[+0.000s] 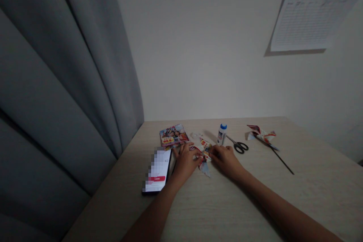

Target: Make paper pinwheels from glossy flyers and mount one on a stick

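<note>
Between my two hands lies a paper pinwheel [204,162], folded from colourful printed paper, low over the table. My left hand [185,160] has its fingers closed on the pinwheel's left side. From the right, my right hand [227,160] pinches the edge of its right blade. Parts of the pinwheel are hidden behind my fingers. Just beyond my right hand stands a white glue bottle [222,135] with a blue cap. Black-handled scissors [240,146] lie to the right of the bottle. A phone [157,174] with a lit screen rests left of my left hand.
A stack of printed leaflets [173,136] sits at the back left of the wooden table [198,211]. Another pinwheel [262,135] on a dark stick [283,162] lies to the right. Grey curtains [70,83] hang at the left; a paper sheet [306,24] is on the wall.
</note>
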`<state>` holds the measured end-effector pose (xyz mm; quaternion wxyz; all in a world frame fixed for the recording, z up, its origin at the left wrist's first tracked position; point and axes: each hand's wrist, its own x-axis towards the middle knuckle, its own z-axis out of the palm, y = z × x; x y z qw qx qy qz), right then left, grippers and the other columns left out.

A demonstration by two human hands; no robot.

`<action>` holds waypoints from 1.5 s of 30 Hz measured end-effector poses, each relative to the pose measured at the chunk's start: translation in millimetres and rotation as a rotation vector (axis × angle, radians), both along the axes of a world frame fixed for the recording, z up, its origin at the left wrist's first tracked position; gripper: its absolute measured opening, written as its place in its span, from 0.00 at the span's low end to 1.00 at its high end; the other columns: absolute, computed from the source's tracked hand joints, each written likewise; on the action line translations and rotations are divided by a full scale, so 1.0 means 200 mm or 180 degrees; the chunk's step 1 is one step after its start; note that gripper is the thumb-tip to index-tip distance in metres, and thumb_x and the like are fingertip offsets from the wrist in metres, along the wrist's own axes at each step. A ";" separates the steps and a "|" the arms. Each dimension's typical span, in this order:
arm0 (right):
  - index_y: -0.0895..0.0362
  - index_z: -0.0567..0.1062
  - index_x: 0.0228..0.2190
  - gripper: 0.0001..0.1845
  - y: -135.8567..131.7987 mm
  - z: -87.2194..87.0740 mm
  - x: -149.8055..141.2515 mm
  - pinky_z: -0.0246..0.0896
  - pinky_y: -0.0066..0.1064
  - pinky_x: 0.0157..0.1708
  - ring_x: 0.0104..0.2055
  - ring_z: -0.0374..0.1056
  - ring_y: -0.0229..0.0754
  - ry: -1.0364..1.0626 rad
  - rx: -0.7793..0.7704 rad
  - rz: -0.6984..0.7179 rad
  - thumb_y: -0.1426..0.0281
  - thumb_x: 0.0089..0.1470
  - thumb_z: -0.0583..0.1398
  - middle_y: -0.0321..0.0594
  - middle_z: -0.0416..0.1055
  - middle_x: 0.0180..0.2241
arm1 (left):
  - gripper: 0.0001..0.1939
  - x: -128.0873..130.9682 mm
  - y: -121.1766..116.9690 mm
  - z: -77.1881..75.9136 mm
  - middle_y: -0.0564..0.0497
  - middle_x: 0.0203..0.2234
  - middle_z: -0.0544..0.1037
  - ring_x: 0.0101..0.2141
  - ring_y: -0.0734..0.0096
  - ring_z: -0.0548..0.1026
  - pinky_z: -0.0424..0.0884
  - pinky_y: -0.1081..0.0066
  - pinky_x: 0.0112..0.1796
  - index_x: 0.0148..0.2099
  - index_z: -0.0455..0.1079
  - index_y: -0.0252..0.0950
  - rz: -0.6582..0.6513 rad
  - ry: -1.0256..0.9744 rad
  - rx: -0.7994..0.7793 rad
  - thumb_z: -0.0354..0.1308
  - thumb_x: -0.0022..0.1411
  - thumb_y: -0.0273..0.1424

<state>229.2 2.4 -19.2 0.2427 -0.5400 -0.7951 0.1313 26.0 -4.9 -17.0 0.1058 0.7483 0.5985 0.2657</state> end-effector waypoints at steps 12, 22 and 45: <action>0.53 0.77 0.38 0.11 -0.02 0.01 -0.02 0.44 0.39 0.48 0.45 0.69 0.46 -0.0302 0.0062 -0.0082 0.66 0.64 0.55 0.43 0.78 0.40 | 0.14 0.00 -0.01 0.01 0.52 0.64 0.63 0.64 0.49 0.55 0.31 0.31 0.60 0.49 0.77 0.60 -0.0130 0.0364 -0.0039 0.61 0.64 0.36; 0.49 0.79 0.42 0.14 -0.03 0.03 -0.01 0.45 0.42 0.48 0.47 0.69 0.46 -0.0382 0.0198 0.0061 0.59 0.64 0.56 0.42 0.77 0.43 | 0.14 -0.01 -0.01 0.01 0.53 0.66 0.61 0.65 0.44 0.52 0.30 0.27 0.58 0.51 0.76 0.61 -0.0177 0.0593 -0.0084 0.59 0.65 0.39; 0.44 0.79 0.47 0.16 -0.02 0.02 0.02 0.44 0.46 0.50 0.48 0.67 0.49 -0.0401 0.0166 0.0203 0.57 0.64 0.55 0.44 0.76 0.44 | 0.13 0.00 -0.01 0.04 0.52 0.65 0.63 0.65 0.42 0.52 0.26 0.24 0.56 0.50 0.76 0.61 -0.0209 0.0881 0.0029 0.57 0.66 0.42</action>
